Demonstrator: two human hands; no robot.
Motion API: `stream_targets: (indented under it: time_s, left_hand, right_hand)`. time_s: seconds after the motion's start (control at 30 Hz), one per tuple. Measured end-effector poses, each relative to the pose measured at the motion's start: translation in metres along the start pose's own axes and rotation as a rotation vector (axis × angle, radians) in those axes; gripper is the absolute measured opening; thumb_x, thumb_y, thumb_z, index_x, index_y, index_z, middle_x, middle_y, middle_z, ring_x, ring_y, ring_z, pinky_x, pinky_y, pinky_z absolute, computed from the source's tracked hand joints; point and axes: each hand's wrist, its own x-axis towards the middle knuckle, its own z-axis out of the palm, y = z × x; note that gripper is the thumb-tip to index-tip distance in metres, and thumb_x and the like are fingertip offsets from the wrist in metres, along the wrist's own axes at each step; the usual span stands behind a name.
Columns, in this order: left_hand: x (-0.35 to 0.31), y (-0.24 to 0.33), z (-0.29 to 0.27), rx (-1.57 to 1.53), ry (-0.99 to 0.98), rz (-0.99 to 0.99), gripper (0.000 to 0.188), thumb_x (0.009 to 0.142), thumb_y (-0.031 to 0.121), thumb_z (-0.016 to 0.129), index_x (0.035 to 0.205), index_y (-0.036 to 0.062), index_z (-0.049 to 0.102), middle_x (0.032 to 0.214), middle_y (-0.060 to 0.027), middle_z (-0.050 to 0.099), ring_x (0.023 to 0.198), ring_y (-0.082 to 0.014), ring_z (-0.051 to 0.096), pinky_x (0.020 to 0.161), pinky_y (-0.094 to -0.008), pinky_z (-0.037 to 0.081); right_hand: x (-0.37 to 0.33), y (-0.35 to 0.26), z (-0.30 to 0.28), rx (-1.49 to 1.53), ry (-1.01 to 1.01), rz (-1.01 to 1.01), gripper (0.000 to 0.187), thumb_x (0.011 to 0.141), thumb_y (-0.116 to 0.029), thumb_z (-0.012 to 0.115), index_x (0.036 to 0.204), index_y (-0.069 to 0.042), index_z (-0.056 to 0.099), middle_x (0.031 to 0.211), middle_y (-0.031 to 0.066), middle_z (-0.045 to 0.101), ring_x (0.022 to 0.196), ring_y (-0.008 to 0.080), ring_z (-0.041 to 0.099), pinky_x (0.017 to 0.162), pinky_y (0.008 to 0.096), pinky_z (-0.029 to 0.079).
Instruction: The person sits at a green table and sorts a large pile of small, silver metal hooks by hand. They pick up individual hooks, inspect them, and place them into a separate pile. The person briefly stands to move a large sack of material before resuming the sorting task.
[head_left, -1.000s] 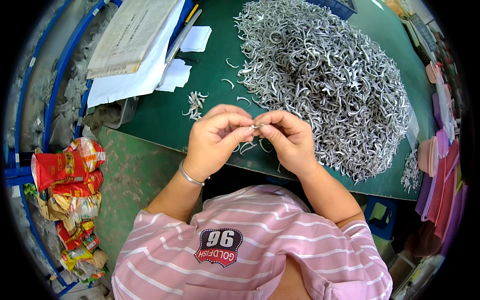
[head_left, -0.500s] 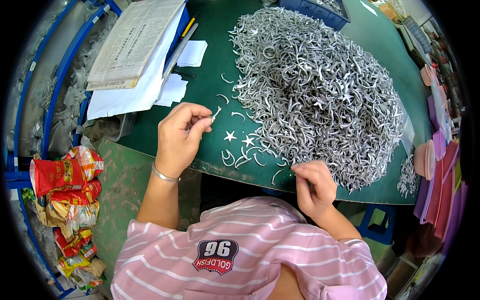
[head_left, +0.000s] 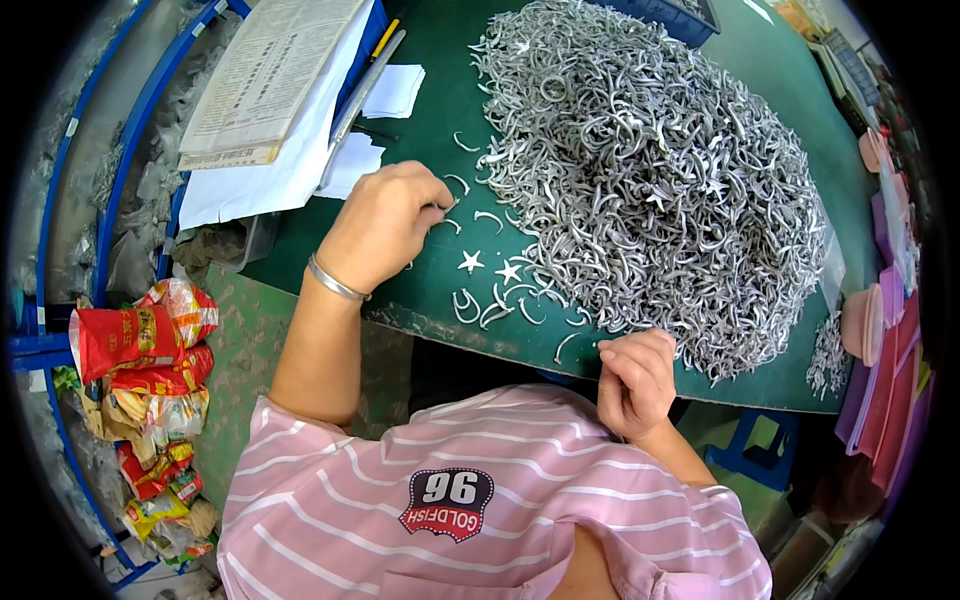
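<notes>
**Hands at the edge of a heap of metal hooks**

Now the left hand (head_left: 385, 228) rests on the green counter (head_left: 420, 140), left of the big pile of hooks (head_left: 650, 180). Its fingers are curled in narrow, and the tips pinch a small curved hook (head_left: 447, 197) just where the loose pieces begin. A thin silver bracelet (head_left: 335, 281) sits on that wrist.

The right hand (head_left: 635, 380) is at the near edge of the counter, below the pile. It is closed into a loose fist with fingertips drawn together; whether it holds a piece cannot be told.

Between the two hands, on bare green surface, lie two small flat metal stars (head_left: 471, 262) and a scatter of single hooks (head_left: 480, 308), apart from the main heap. The pile itself spreads from the middle of the counter toward the far right.

Far left of the left hand lies a stack of papers (head_left: 265, 85) on white sheets, with a pen (head_left: 368, 72) beside it. On the left, off the counter, bright snack bags (head_left: 140, 350) are stuffed into a blue frame (head_left: 50, 330). Pink things (head_left: 885, 330) hang at the right edge.
</notes>
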Motion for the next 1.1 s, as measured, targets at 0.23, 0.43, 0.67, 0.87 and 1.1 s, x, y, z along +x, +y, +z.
stream_targets:
  time_s: [0.23,0.43,0.67,0.87,1.1]
  left_hand:
    - [0.027,-0.02,0.026,0.125,0.041,0.047,0.012,0.074,-0.004,0.066,0.084,0.0004,0.062,0.086,-0.0138,0.058,0.084,-0.0332,0.058,0.075,-0.0395,0.047]
    - [0.024,-0.021,0.028,0.08,0.042,-0.026,0.008,0.078,-0.002,0.063,0.085,0.0,0.06,0.084,-0.0135,0.057,0.081,-0.0321,0.058,0.072,-0.0377,0.047]
    - [0.015,-0.006,0.016,-0.155,0.09,0.0,0.011,0.084,-0.001,0.061,0.094,0.0008,0.063,0.086,-0.0099,0.056,0.076,-0.0227,0.057,0.07,-0.0309,0.047]
    - [0.009,0.006,0.018,-0.181,0.073,-0.019,0.011,0.078,-0.001,0.068,0.088,0.0003,0.064,0.087,-0.0102,0.057,0.08,-0.0238,0.057,0.071,-0.031,0.046]
    - [0.011,0.008,0.037,0.229,0.039,0.153,0.012,0.071,0.001,0.07,0.08,0.0055,0.063,0.083,-0.0058,0.055,0.084,-0.0272,0.054,0.075,-0.0372,0.042]
  right_hand:
    - [0.001,0.001,0.0,-0.001,0.008,0.006,0.031,0.059,0.011,0.062,0.088,-0.002,0.063,0.086,0.0076,0.065,0.073,0.0227,0.059,0.068,0.0348,0.042]
    - [0.001,0.001,0.0,-0.006,0.01,0.005,0.031,0.059,0.011,0.063,0.088,-0.003,0.064,0.086,0.0075,0.065,0.072,0.0226,0.059,0.068,0.0348,0.042]
    - [0.001,0.001,-0.001,-0.005,0.001,0.009,0.031,0.059,0.01,0.063,0.087,-0.003,0.064,0.086,0.0074,0.065,0.073,0.0227,0.059,0.068,0.0349,0.042]
    - [0.001,0.001,-0.001,0.002,0.002,0.023,0.03,0.059,0.009,0.063,0.087,-0.002,0.064,0.086,0.0073,0.065,0.074,0.0227,0.059,0.069,0.035,0.042]
    - [0.001,0.001,0.0,-0.001,0.02,0.025,0.03,0.059,0.009,0.063,0.086,-0.002,0.064,0.085,0.0078,0.066,0.074,0.0227,0.06,0.069,0.0348,0.042]
